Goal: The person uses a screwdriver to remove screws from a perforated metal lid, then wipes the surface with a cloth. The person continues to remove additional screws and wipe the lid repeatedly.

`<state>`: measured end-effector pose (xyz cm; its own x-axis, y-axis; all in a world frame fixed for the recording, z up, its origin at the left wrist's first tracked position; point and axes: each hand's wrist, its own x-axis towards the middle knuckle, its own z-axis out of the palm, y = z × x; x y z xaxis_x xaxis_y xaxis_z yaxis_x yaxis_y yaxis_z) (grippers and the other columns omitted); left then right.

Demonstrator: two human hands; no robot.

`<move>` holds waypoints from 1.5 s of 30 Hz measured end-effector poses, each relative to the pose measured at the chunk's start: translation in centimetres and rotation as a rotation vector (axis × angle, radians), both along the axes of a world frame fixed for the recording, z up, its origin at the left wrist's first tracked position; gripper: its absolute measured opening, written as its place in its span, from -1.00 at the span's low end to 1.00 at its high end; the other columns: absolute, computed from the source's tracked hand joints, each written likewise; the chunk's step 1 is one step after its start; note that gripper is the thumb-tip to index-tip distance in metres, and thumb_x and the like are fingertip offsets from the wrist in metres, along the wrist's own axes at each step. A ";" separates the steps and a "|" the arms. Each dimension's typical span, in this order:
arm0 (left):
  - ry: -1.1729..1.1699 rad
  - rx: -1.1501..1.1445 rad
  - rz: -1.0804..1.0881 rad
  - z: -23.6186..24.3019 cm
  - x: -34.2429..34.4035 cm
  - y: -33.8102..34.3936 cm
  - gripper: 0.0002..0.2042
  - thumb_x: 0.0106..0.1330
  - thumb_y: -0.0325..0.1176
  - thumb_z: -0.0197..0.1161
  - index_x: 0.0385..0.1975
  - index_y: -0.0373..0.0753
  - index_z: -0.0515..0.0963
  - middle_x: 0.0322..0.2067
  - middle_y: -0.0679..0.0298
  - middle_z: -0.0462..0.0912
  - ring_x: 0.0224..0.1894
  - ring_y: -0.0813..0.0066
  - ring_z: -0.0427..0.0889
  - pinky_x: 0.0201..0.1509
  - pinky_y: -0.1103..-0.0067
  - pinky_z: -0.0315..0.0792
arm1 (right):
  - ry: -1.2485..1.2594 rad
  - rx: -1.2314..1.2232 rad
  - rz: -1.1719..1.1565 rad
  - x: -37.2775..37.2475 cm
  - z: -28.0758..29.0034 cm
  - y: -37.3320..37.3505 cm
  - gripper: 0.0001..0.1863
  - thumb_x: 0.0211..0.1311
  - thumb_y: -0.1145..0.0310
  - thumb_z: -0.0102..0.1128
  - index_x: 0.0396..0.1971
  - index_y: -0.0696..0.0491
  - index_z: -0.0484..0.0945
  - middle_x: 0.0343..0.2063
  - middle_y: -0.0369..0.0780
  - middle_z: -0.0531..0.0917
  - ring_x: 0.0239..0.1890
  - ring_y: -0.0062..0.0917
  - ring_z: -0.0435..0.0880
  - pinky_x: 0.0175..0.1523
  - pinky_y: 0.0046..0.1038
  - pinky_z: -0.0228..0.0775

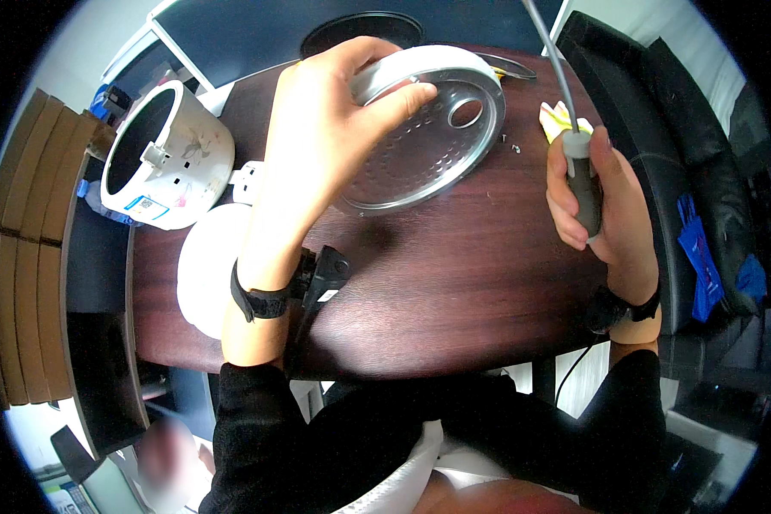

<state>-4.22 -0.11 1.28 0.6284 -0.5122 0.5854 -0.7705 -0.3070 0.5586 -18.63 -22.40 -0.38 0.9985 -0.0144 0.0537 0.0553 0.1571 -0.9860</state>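
My left hand (pixel 338 116) grips a round appliance lid (pixel 424 176) by its edge, the thumb lying over the rim. The lid has a white outer shell and a shiny metal inner plate with dimples and one round hole. It is held tilted above the table, its metal side facing me. My right hand (pixel 618 201) is wrapped round the dark grey handle of a screwdriver (pixel 583 184), whose shaft points up and away from the lid. Several tiny screws or bits (pixel 516 148) lie on the wood between the lid and my right hand.
A white cooker body (pixel 201 150) stands at the table's left, with a white rounded part (pixel 206 270) partly behind my left forearm. A yellow-and-white item (pixel 556 120) lies behind my right hand. Brown boxes (pixel 30 308) are stacked left; a black sofa (pixel 651 163) stands right.
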 end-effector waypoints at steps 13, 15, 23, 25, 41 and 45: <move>-0.001 -0.131 -0.043 -1.0 0.7 -0.4 -0.65 0.19 -0.15 0.37 -0.21 -0.34 0.66 -0.51 0.12 0.71 -0.48 0.44 0.72 -0.38 0.60 0.54 | -0.137 -0.143 -0.134 0.8 0.0 -1.3 -0.44 0.36 -0.20 -0.04 -0.37 0.09 0.44 -0.66 -0.33 0.44 -0.76 -0.73 0.37 -0.70 -0.69 0.11; -0.006 -0.121 -0.044 -0.9 0.4 -0.5 -0.65 0.19 -0.16 0.38 -0.20 -0.34 0.66 -0.51 0.12 0.71 -0.48 0.44 0.72 -0.38 0.59 0.54 | -0.131 -0.154 -0.149 1.3 -0.1 -2.0 -0.51 0.34 -0.13 0.06 -0.39 0.07 0.44 -0.66 -0.34 0.44 -0.74 -0.74 0.39 -0.69 -0.70 0.12; 0.243 -0.318 -0.084 -0.7 0.4 -0.6 -0.59 0.20 -0.09 0.40 -0.15 -0.34 0.64 -0.39 0.19 0.71 -0.37 0.54 0.67 -0.27 0.66 0.50 | -0.110 -0.340 -0.414 3.2 -1.2 -2.7 -0.72 0.29 0.15 0.22 -0.26 0.06 0.50 -0.63 -0.37 0.51 -0.68 -0.79 0.43 -0.62 -0.75 0.21; 0.326 -0.363 -0.100 -0.6 0.5 -0.5 -0.58 0.20 -0.10 0.40 -0.14 -0.35 0.63 -0.37 0.21 0.71 -0.34 0.57 0.66 -0.25 0.68 0.48 | -0.158 -0.282 -0.426 3.4 -1.3 -2.9 -0.64 0.19 0.11 0.34 -0.27 0.10 0.53 -0.62 -0.35 0.53 -0.70 -0.78 0.44 -0.64 -0.73 0.20; 0.191 -0.217 -0.162 -1.6 1.2 -1.1 -0.64 0.18 -0.11 0.42 -0.29 -0.32 0.61 -0.47 0.24 0.68 -0.40 0.61 0.66 -0.30 0.69 0.49 | -0.194 -0.518 -0.437 2.3 -0.6 -2.2 -0.69 0.09 0.11 0.45 -0.43 0.03 0.59 -0.67 -0.46 0.49 -0.71 -0.86 0.35 -0.65 -0.76 0.10; 0.205 -0.157 -0.184 -1.6 1.6 -1.1 -0.62 0.14 -0.08 0.45 -0.33 -0.32 0.62 -0.52 0.26 0.68 -0.46 0.59 0.67 -0.37 0.69 0.49 | -0.203 -0.591 -0.451 2.1 -0.8 -2.1 -0.68 0.08 0.10 0.46 -0.47 0.03 0.59 -0.66 -0.45 0.51 -0.68 -0.86 0.38 -0.62 -0.75 0.13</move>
<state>-2.62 -1.19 -0.37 0.6465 -0.5417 0.5372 -0.6716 -0.0701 0.7376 -16.50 -24.54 -1.16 0.8726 -0.3292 0.3607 0.1778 -0.4737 -0.8626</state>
